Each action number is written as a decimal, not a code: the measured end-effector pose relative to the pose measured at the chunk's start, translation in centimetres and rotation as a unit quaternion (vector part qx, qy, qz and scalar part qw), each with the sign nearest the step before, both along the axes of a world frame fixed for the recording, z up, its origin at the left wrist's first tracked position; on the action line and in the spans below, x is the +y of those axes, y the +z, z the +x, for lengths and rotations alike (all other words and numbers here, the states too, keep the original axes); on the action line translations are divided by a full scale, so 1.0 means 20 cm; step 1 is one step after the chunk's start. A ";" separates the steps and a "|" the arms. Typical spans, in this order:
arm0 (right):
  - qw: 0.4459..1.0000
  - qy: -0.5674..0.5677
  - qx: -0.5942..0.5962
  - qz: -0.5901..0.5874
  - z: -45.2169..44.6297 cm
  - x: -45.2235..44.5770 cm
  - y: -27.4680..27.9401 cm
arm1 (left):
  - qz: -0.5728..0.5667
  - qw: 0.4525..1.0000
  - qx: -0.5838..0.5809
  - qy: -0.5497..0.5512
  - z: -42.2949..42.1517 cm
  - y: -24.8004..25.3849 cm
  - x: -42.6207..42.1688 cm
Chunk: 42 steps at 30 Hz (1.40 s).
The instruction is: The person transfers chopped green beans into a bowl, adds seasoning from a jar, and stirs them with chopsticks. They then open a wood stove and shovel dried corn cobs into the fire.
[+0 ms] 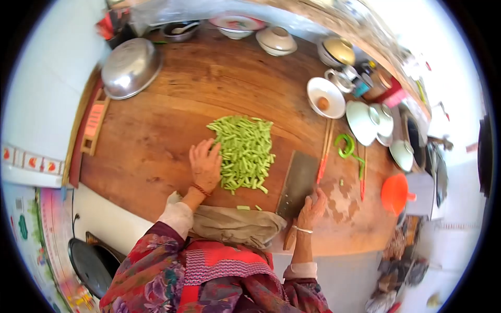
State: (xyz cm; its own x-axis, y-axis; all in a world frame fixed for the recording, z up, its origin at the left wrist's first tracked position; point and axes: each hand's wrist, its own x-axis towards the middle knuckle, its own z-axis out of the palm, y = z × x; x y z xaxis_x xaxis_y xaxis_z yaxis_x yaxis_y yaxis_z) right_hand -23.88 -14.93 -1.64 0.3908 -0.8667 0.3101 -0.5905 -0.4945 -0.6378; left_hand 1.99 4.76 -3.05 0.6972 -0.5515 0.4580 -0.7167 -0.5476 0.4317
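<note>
A pile of chopped green vegetable pieces [244, 151] lies in a rough rectangle mid-table. My left hand [205, 164] is at its left edge, fingers spread and touching the pieces. To the right of the pile, a cleaver [298, 182] lies flat, its wooden handle pointing toward me. My right hand [312, 209] is beside the lower right of the blade, off the handle, with fingers stretched forward and nothing visible in them. Between my arms, a bunched brown cloth [235, 225] lies along the table's near edge. Two small green pieces lie just above the cloth.
On the wooden table [172, 120], an upturned metal basin [131, 68] stands far left. At right are chopsticks [325, 151], a curled green strip [344, 146], a white bowl [319, 88] with an egg [323, 103], upturned bowls [361, 122] and an orange-red plastic scoop [395, 194].
</note>
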 end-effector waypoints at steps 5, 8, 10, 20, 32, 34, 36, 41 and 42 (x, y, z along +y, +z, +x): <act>0.993 -0.060 0.083 -0.066 -0.16 -0.14 -0.13 | -0.009 1.000 0.024 -0.001 0.01 0.00 0.01; 0.988 -0.082 0.104 -0.085 -0.16 -0.18 -0.14 | -0.012 0.999 0.027 -0.015 0.01 0.02 0.02; 0.986 -0.104 0.098 -0.088 -0.13 -0.21 -0.14 | -0.018 0.999 0.029 -0.031 0.03 0.02 0.03; 0.983 -0.123 0.114 -0.077 -0.12 -0.20 -0.14 | -0.069 0.993 0.077 -0.053 0.38 -0.04 -0.22; 0.987 -0.100 0.084 -0.092 -0.14 -0.22 -0.17 | -0.138 0.956 0.165 -0.198 0.42 0.21 -0.26; 0.987 -0.104 0.084 -0.085 -0.14 -0.22 -0.16 | -0.136 0.953 0.171 -0.210 0.41 0.29 -0.22; 0.987 -0.116 0.090 -0.066 -0.15 -0.22 -0.15 | -0.112 0.943 0.175 -0.259 0.34 0.43 -0.17; 0.987 -0.113 0.095 -0.059 -0.17 -0.24 -0.19 | -0.096 0.853 0.056 -0.510 0.06 1.10 -0.01; 0.989 -0.104 0.085 -0.064 -0.16 -0.23 -0.19 | -0.124 0.828 0.062 -0.543 0.02 1.19 0.02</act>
